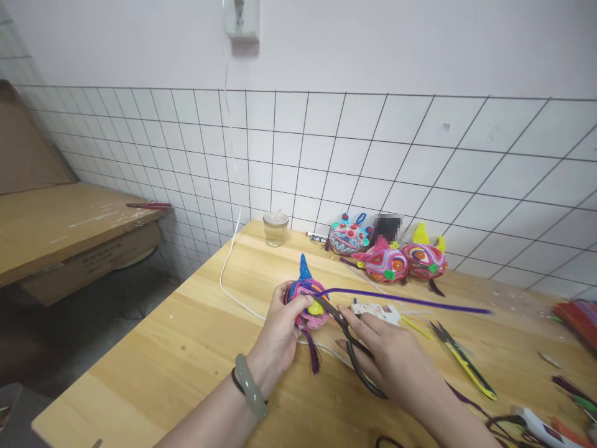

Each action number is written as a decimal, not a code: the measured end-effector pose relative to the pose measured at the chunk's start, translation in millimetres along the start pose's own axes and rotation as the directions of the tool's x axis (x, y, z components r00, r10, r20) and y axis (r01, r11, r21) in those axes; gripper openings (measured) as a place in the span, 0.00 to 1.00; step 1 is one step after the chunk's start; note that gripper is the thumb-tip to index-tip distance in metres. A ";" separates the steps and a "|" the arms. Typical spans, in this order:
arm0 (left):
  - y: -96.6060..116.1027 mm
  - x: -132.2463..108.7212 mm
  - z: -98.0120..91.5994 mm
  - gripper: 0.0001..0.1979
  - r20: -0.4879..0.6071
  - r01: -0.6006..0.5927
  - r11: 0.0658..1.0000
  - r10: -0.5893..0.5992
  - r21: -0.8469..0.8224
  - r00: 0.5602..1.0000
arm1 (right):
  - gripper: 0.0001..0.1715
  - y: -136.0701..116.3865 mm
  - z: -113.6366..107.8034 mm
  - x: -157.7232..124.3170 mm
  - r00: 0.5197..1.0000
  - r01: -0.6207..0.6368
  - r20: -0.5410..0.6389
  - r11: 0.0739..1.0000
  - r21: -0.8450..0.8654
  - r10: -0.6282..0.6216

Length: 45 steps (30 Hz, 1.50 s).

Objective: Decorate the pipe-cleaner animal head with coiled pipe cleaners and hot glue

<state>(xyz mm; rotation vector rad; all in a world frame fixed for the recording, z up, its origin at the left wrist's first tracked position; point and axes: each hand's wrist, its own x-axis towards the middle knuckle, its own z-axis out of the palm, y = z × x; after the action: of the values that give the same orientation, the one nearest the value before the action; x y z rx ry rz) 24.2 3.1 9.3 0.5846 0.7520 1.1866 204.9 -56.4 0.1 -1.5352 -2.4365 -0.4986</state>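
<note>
My left hand is closed around a small colourful ornament with a blue horn, a yellow patch and a dark purple tassel hanging below. From its top a long purple pipe cleaner stretches out to the right. My right hand grips black-handled scissors, whose blades point left and lie against the ornament close to the pipe cleaner's base. My left thumb presses beside the blade tips, and what lies between the blades is hidden.
Three finished-looking ornaments sit at the back by the tiled wall, near a glass cup. Yellow-handled snips lie to the right, with a white hot glue gun at the lower right. A white cable crosses the wooden table.
</note>
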 end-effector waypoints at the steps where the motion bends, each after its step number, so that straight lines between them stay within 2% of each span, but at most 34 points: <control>1: 0.3 -0.4 0.4 0.16 0.005 0.001 1.000 -0.001 -0.002 1.000 | 0.24 -0.9 -2.0 0.0 1.000 -0.005 0.010 1.000 0.007 0.005; 13: 0.2 -0.3 1.0 0.16 0.025 0.044 0.999 -0.043 -0.008 0.999 | 0.21 2.8 -2.9 -1.4 0.992 0.100 -0.073 0.995 -0.021 -0.101; 18: -0.8 0.4 0.0 0.16 0.014 0.057 0.998 -0.057 -0.013 0.998 | 0.23 1.7 2.0 -4.6 0.992 0.067 -0.105 0.995 -0.073 -0.075; 27: -1.3 3.2 -0.6 0.17 -0.016 0.083 0.996 -0.084 -0.013 0.996 | 0.21 2.4 5.3 0.6 0.989 0.123 -0.075 0.989 -0.085 -0.130; 36: -2.7 4.9 -2.4 0.16 -0.052 0.112 0.994 -0.110 0.021 0.993 | 0.22 0.7 12.6 -1.0 0.995 0.095 -0.024 0.992 -0.086 -0.098; 45: -5.4 8.6 -4.9 0.15 -0.045 0.125 0.992 -0.125 0.007 0.991 | 0.22 -3.3 20.4 -2.2 0.996 0.078 -0.046 0.994 -0.073 -0.081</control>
<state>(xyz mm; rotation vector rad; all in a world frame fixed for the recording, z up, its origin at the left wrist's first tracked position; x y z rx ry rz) 25.2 9.9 0.3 0.5134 0.8206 1.0836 202.7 -51.4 -20.0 -1.4393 -2.4753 -0.6371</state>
